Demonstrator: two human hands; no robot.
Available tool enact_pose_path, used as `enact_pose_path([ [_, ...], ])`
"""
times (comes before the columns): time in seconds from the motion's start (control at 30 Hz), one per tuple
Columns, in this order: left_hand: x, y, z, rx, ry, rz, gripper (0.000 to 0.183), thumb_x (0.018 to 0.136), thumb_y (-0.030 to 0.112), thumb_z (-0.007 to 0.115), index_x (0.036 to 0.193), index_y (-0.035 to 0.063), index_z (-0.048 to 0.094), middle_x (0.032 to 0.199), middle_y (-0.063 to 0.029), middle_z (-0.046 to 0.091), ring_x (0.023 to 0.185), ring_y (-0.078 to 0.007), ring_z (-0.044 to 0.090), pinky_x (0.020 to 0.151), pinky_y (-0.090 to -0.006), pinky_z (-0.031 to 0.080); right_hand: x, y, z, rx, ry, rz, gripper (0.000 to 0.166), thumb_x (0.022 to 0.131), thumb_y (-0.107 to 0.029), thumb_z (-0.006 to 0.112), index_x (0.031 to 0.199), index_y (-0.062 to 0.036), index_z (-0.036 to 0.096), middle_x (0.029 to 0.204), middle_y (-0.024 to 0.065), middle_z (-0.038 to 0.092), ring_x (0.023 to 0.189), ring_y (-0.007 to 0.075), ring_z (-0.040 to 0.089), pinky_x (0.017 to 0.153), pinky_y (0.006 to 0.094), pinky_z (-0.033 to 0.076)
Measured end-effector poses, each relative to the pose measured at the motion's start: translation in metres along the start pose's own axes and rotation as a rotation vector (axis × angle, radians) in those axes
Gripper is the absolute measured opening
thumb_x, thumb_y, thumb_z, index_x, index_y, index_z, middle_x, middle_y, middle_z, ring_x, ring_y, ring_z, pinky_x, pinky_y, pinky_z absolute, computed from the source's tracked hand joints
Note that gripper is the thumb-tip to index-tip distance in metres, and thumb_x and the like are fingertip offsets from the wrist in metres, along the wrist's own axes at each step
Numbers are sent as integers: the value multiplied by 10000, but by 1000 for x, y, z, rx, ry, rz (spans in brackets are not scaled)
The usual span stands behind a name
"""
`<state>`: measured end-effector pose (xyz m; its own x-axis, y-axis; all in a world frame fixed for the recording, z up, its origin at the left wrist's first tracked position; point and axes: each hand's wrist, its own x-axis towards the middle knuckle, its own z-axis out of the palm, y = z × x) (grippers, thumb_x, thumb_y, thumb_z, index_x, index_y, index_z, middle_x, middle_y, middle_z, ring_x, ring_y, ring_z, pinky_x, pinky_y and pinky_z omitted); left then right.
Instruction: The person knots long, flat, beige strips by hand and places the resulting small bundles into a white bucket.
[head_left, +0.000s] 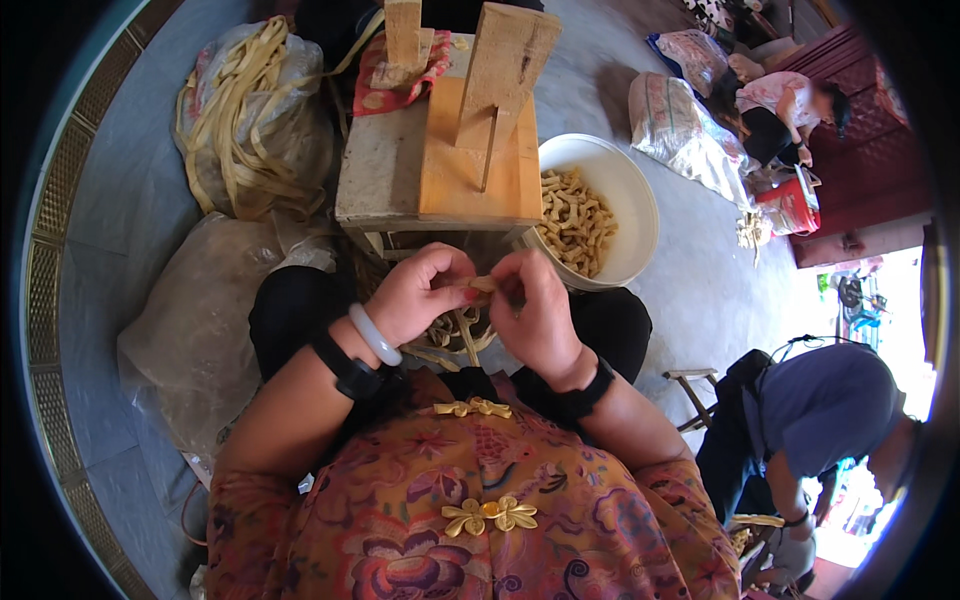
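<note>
My left hand (426, 286) and my right hand (537, 319) meet in front of my lap. Between their fingertips is a small pale-yellow folded strip (482, 284), pinched from both sides. Fingers partly hide it, so its exact shape cannot be made out. Below my hands, more flat strips (466, 337) lie in a loose tangle between my knees. Just beyond my right hand stands a white plastic bucket (637, 225), partly filled with short knotted or folded yellow pieces (576, 221).
Ahead, a low table (382, 176) bears a wooden board with an upright slotted post (506, 75). Long strips (236, 112) lie over a plastic bag at left, above another large bag (202, 322). One person (817, 405) bends at right; another (780, 105) sits farther off near sacks (679, 135).
</note>
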<state>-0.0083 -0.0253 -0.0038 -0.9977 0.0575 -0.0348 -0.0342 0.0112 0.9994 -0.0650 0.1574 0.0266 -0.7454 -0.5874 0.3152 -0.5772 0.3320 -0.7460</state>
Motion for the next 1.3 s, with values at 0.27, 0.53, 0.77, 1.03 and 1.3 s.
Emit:
enact_pose_path([
  [0.27, -2, -10, -6, -496, -19, -48, 133, 916, 51, 606, 1044, 19, 622, 1225, -36, 552, 1011, -103, 545, 878, -257, 451, -3, 5, 5, 491, -186, 189, 228, 850, -59, 680, 1038, 5, 568, 912, 88, 660, 786, 180, 646, 728, 274, 512],
  [0.53, -6, 3, 4, -323, 33, -122, 148, 965, 102, 554, 1081, 35, 617, 1007, -4, 620, 838, -71, 552, 758, -230, 473, 8, 3, -3, 330, -247, 177, 158, 920, -146, 588, 869, 2, 573, 698, 116, 598, 674, 294, 622, 613, 357, 495],
  [0.77, -2, 14, -16, 153, 355, 57, 159, 992, 152, 509, 955, 27, 600, 839, -6, 626, 738, -73, 535, 689, -222, 443, -2, -14, -18, 325, -371, 132, 174, 928, -146, 582, 817, -14, 564, 702, 162, 556, 659, 354, 567, 595, 393, 454],
  [1.03, -8, 25, 10, 240, 282, 253, 77, 962, 86, 555, 966, 18, 590, 828, -27, 627, 753, -86, 561, 689, -233, 463, 10, -20, -7, 168, -262, -268, 206, 747, 2, 673, 845, -51, 500, 729, 116, 556, 664, 341, 573, 597, 388, 472],
  [1.3, 1, 37, -32, -156, -74, -198, 269, 1005, 270, 500, 870, 41, 542, 618, 27, 469, 513, -65, 467, 509, -214, 391, 26, -4, -31, 110, -130, -220, 210, 782, 56, 625, 955, -37, 550, 775, 118, 599, 688, 317, 605, 615, 356, 488],
])
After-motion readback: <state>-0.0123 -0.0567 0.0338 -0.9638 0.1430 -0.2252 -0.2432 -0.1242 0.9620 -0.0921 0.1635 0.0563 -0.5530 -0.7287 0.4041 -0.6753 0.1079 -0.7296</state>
